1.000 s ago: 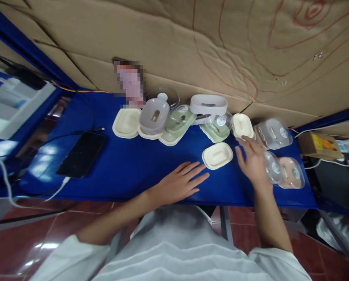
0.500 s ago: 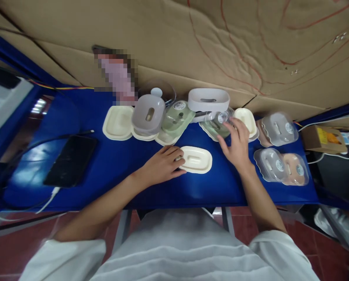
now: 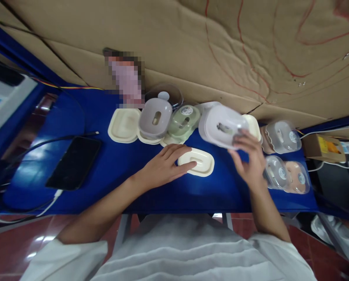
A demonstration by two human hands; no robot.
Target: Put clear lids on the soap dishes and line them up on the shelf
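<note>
My left hand [image 3: 170, 166] rests at the left end of a cream oval soap-dish base [image 3: 205, 166]. Its thumb stretches over the base's hollow and its fingers lie along the far rim, apart from the thumb. My right hand [image 3: 252, 162] grips the right end of a pale lilac-white soap-dish tray [image 3: 213, 123] with a slot in its floor. That tray is tilted and blurred, raised off the table. Behind the left hand stand a greyish-lilac slotted tray [image 3: 149, 113] and a green soap dish [image 3: 181, 123] with a clear lid.
A cream base [image 3: 123, 127] lies left of the lilac tray, and another [image 3: 252, 125] stands beyond my right hand. Several lidded dishes, one peach [image 3: 297, 177], sit at the right. A phone [image 3: 75, 162] with cables lies left. A cardboard wall [image 3: 162, 47] closes the back.
My right hand has taken hold of the lilac-white tray, which has come forward and tilted. My left thumb has moved from the base's near edge to over its hollow. The view has shifted slightly.
</note>
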